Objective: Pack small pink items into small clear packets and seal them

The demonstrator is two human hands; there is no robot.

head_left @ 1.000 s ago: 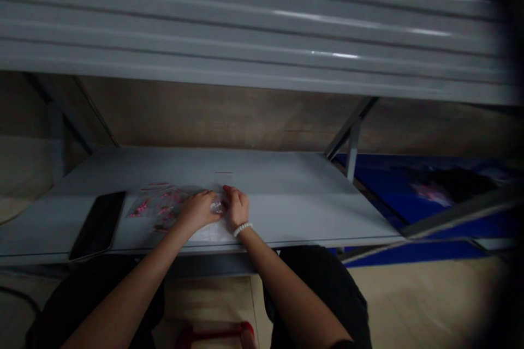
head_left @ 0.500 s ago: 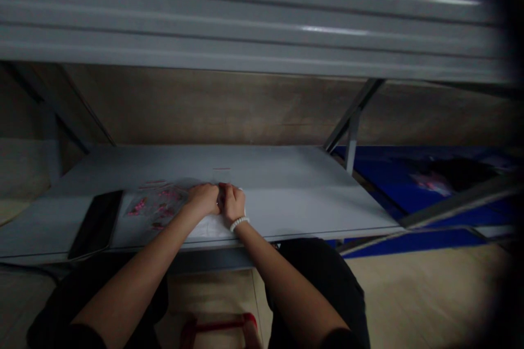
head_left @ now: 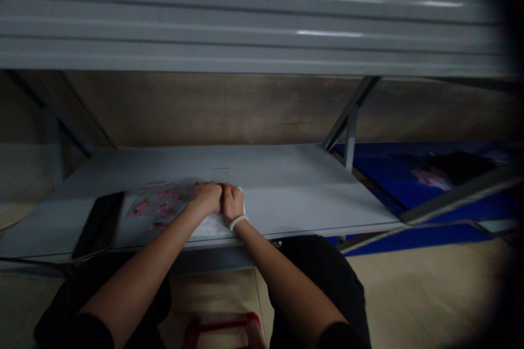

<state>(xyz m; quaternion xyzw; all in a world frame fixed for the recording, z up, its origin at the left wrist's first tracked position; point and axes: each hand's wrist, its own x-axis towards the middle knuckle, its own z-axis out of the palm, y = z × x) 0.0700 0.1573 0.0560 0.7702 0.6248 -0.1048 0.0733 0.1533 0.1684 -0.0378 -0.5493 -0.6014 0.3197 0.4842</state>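
My left hand [head_left: 208, 197] and my right hand [head_left: 233, 202] meet side by side over the light grey tabletop [head_left: 286, 180], fingers curled and touching. What they pinch, if anything, is hidden under the fingers. A pale beaded bracelet [head_left: 238, 222] circles my right wrist. Just left of my left hand lie clear plastic bags [head_left: 158, 208] with small pink and reddish pieces in them. Beyond the hands a flat clear zip bag [head_left: 221, 174] with a red line along its top lies on the table. Clear plastic [head_left: 210, 227] also shows below the hands.
A black tablet or large phone [head_left: 99, 223] lies at the table's left front. Above hangs a ribbed grey shelf panel [head_left: 245, 22]. Slanted metal braces [head_left: 352, 117] stand at the sides. On the right, a blue surface [head_left: 393, 174] bears a dark item. A red stool [head_left: 223, 327] is below.
Both hands stay together at nearly the same spot; my left hand has shifted slightly right, closer against the right. The camera view has moved a little.
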